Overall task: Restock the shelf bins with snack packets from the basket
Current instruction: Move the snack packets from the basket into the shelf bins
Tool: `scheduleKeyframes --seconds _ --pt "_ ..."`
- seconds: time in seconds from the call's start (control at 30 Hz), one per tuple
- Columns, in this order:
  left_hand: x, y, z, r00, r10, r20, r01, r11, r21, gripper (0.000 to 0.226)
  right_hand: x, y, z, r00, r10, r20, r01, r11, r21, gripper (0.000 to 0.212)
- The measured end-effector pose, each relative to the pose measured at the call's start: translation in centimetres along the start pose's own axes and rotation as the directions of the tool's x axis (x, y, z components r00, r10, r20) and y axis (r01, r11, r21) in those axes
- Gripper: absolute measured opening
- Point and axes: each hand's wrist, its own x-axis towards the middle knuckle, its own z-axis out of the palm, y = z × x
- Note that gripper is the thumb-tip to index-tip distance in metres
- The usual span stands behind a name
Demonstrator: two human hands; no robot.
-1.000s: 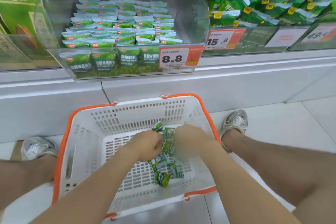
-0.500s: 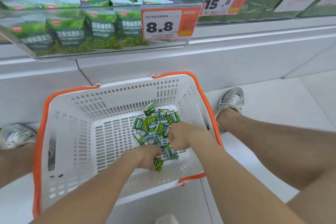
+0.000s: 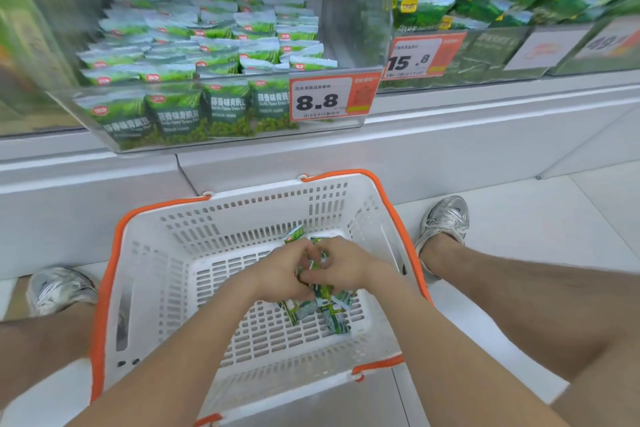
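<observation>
both hands together inside white slotted plastic basket with orange rim (image 3: 156, 274); left hand (image 3: 280, 276) and right hand (image 3: 341, 265) curled, gripping small green snack packets (image 3: 317, 305) between them; more packets lie beneath, toward basket's right wall.

Basket (image 3: 242, 218): white plastic, slotted grid pattern on walls and floor, orange rim. Snack packets (image 3: 332, 312) in it, frame centre: green with white patches, print too small to read. Bin packets (image 3: 225, 107), upper left: green pea picture, pale tops, small red round logo, white lettering on the front row. Bin (image 3: 349, 21): clear. Price tag (image 3: 322, 99): white, black "8.8", barcode stripes, orange block at right. Second tag (image 3: 412, 57), upper right: same scheme, black "15.8". Bags (image 3: 485, 0) above it: deeper green, yellow badges; blurred, probably white streaks too. Right shoe (image 3: 445, 218) and left shoe (image 3: 59, 288): silver. Floor (image 3: 554, 218): white tile. Shelf base (image 3: 415, 149): white-grey.
</observation>
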Motion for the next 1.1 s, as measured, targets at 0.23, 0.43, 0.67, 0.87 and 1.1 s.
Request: scheduleKeyframes --seconds 0.23,0.43,0.67,0.87,1.1 --pt "-4.7 2.1 -5.7 0.969 0.042 -0.245 -0.126 0.933 -0.338 0.035 -1.6 -0.9 -2.0 0.993 -0.041 -0.11 0.08 0.92 0.384 0.053" --pt "-6.7 3.4 -7.4 0.914 0.018 -0.406 -0.208 0.879 -0.429 0.018 -1.2 -2.3 -1.3 0.967 -0.11 -0.228 0.191 0.909 0.371 0.047" --pt "-8.9 8.8 -8.9 0.704 0.167 -0.69 -0.397 0.898 -0.189 0.021 -4.9 -10.1 -2.1 0.766 -0.296 -0.57 0.53 0.793 0.3 0.019" --pt "-11.3 12.8 -11.4 0.092 0.53 -0.843 -0.324 0.817 0.478 0.017 -10.0 -18.6 -5.6 0.208 -0.333 -0.92 0.77 0.636 -0.056 0.021" --pt "-10.7 13.8 -14.7 0.246 0.646 -0.723 -0.041 0.752 0.658 0.023 -11.4 -23.3 -13.3 0.264 -0.654 -0.709 0.364 0.748 -0.555 0.033"
